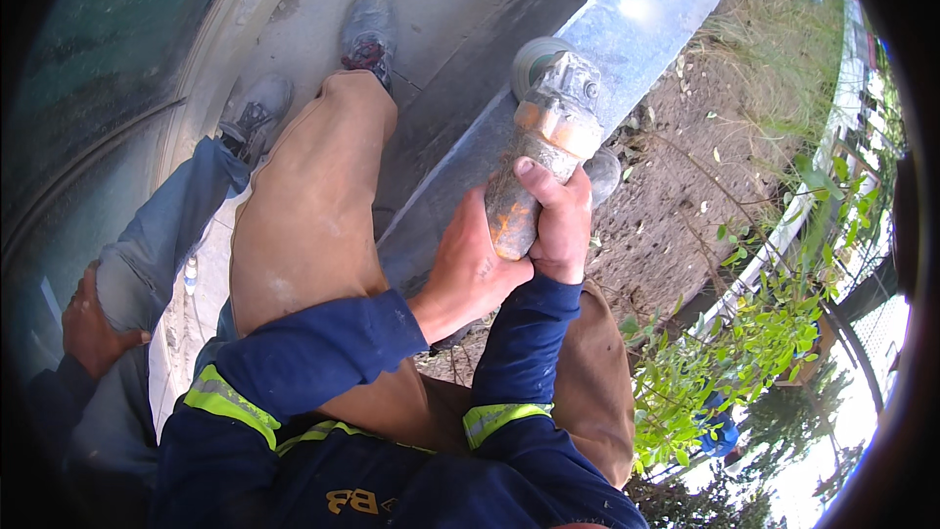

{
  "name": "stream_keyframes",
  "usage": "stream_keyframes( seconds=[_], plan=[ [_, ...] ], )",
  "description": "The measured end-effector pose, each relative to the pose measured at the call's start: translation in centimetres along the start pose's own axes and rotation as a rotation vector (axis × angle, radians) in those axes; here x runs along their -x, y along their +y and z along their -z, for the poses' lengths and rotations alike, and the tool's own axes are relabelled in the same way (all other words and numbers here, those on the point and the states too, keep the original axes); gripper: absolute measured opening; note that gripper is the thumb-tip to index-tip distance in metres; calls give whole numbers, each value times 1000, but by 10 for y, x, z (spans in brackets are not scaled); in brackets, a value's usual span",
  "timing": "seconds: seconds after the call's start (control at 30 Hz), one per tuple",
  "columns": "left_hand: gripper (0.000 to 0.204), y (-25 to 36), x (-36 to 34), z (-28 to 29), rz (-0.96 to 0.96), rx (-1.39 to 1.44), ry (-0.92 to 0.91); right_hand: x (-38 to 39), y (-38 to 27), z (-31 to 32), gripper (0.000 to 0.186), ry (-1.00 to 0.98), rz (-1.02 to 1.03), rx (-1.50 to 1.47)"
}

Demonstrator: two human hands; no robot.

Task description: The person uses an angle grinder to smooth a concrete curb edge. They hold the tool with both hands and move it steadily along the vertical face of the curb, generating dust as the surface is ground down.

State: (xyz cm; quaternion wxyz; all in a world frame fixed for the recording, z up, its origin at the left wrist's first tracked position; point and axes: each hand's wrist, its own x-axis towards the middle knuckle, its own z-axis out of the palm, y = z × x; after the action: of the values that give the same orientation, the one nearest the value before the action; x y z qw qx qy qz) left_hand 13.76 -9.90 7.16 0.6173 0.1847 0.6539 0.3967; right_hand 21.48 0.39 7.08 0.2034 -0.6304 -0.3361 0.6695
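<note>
A worn angle grinder (548, 132), dusty grey with orange patches, is held between my two hands. My left hand (475, 260) closes round its body from the left side. My right hand (561, 218) grips it from the right, with the thumb lying along the top of the body. The grinder's round disc (530, 65) lies against the smooth grey top of a low wall (636, 15); whether it is spinning cannot be told. My fingers' undersides are hidden beneath the tool. My legs in brown trousers are on either side of the wall.
Close on my left is another person's leg in jeans (162, 206), with that person's hand (93, 328) on the knee. A dark glass panel (98, 69) stands beyond. Right of the wall are bare soil (705, 167) and a leafy shrub (715, 372).
</note>
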Motion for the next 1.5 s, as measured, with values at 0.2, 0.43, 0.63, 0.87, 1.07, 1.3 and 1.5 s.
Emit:
stream_keyframes(
  seconds=[0.2,0.43,0.63,0.87,1.07,1.3,1.5],
  plan=[
    [76,-5,-3,3,-27,-47,-10,-3,2,1,53,13,16,13],
    [80,5,-6,-3,-13,-32,-59,0,4,12,52,99,76,-10],
    [80,-1,-1,-4,-13,27,-13,-2,10,11,53,39,65,49],
    [77,2,-12,-1,-29,-7,-22,-9,0,5,55,37,46,1],
    [79,10,-24,-10,-94,-39,-30,-14,-9,14,51,114,89,-32],
    [80,1,-11,-10,-78,40,-9,-8,3,15,52,50,94,57],
    [78,-2,-4,-4,-11,18,4,-3,5,6,53,39,67,71]
  ],
)
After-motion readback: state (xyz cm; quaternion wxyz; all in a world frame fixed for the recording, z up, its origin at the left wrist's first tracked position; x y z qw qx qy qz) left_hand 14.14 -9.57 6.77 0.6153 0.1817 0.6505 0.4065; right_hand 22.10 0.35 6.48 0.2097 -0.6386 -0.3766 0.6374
